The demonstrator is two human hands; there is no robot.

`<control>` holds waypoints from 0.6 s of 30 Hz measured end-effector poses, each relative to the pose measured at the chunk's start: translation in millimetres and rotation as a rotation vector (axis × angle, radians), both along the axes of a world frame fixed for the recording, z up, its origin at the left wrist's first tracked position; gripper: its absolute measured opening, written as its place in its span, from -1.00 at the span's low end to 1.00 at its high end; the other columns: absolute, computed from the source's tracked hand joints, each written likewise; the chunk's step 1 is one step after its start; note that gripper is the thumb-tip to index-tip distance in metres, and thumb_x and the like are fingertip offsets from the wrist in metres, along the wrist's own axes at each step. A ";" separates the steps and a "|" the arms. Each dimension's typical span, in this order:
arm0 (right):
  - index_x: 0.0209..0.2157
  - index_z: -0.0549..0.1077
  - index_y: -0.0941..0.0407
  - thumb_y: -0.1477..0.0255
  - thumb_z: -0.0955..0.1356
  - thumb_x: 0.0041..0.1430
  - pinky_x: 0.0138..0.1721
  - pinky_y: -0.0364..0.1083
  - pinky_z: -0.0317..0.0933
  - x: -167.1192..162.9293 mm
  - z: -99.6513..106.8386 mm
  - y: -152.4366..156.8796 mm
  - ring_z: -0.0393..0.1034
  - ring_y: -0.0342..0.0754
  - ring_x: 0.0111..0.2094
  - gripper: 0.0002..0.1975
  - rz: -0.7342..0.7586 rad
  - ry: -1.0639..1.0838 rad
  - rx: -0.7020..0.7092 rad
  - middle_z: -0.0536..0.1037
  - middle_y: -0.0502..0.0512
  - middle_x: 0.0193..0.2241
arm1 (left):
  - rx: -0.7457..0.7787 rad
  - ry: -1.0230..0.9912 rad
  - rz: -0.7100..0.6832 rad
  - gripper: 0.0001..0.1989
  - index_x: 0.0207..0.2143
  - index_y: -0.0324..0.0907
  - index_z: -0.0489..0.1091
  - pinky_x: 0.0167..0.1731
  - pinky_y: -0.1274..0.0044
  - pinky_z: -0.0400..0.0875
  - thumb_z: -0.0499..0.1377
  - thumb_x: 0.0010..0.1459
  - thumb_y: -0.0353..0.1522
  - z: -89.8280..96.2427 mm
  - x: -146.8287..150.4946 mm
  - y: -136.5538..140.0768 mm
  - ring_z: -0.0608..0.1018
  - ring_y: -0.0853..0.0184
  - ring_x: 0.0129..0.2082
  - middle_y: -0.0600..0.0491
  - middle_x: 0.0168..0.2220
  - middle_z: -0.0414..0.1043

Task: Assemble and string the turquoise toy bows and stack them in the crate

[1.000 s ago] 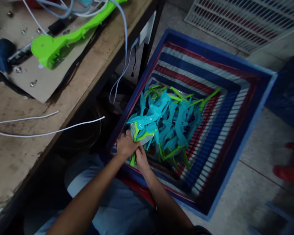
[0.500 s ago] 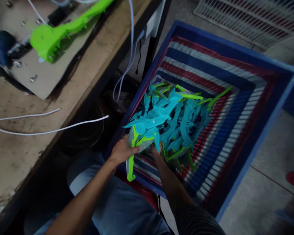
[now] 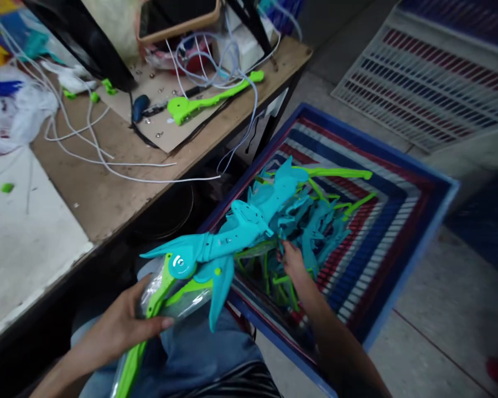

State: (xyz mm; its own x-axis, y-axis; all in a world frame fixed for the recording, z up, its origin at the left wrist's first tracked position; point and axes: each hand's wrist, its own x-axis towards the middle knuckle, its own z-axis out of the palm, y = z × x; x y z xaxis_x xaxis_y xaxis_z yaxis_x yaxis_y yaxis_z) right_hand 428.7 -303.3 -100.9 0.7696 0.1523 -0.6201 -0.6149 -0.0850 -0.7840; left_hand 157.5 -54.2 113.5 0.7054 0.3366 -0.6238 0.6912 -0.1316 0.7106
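A long turquoise and lime-green plastic toy piece (image 3: 232, 240) with pointed fins, jointed arms and clear film lies slantwise over the near left rim of the crate. My left hand (image 3: 126, 320) is closed around its green arm and the crinkled film at the near end. Its far end rests over a pile of similar turquoise parts (image 3: 315, 235) with green arms. My right hand (image 3: 292, 260) is at the near side of that pile, fingers curled in against the turquoise parts; what it grips is partly hidden.
The blue crate (image 3: 415, 171) has a striped red, white and blue lining. To the left, the wooden workbench (image 3: 120, 204) holds a green arm piece (image 3: 216, 99), a blue-handled screwdriver (image 3: 141, 108), small screws, white cords (image 3: 149, 179) and a phone (image 3: 178, 19). A white slatted basket (image 3: 423, 83) stands beyond.
My left hand has drawn the toy piece up and left, out over my lap. My right hand has come away from that piece's near end to the pile. The view has swung toward the bench.
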 end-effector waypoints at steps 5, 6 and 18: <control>-0.06 0.36 0.05 0.19 0.44 -0.12 -0.75 -0.24 0.04 -44.8 121.3 -32.3 0.22 -0.17 -0.73 -0.45 0.116 -0.067 0.095 0.32 -0.19 -0.73 | 0.123 -0.135 0.077 -0.25 0.07 -0.19 0.33 -0.09 0.38 0.47 0.34 -0.18 -0.08 36.1 -62.3 -9.8 0.52 0.04 -0.08 -0.04 -0.04 0.48; -0.04 0.37 0.07 0.21 0.44 -0.13 -0.75 -0.22 0.07 -62.8 145.3 -33.8 0.24 -0.15 -0.73 -0.43 0.198 -0.091 0.099 0.34 -0.17 -0.74 | 0.140 -0.171 0.094 -0.24 0.09 -0.17 0.31 -0.08 0.38 0.46 0.34 -0.18 -0.08 45.3 -74.3 -11.8 0.50 0.04 -0.06 -0.03 -0.02 0.47; 0.16 0.25 0.14 0.08 0.27 0.12 0.14 0.34 0.01 -228.1 118.9 32.2 0.20 0.24 0.13 -0.36 1.386 -1.310 -0.111 0.37 0.32 0.08 | 0.148 -0.355 0.290 -0.27 0.05 -0.24 0.33 -0.19 0.46 0.48 0.35 -0.18 -0.12 72.3 -223.7 -57.9 0.52 0.12 -0.15 -0.05 -0.10 0.49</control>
State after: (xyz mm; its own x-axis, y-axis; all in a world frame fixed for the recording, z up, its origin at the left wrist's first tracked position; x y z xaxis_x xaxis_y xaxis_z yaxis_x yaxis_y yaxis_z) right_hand 200.6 -271.1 18.0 0.0868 0.9894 0.1164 0.8070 -0.0013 -0.5906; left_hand -66.3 -112.1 185.9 0.7301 0.6180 -0.2915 0.4322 -0.0872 0.8976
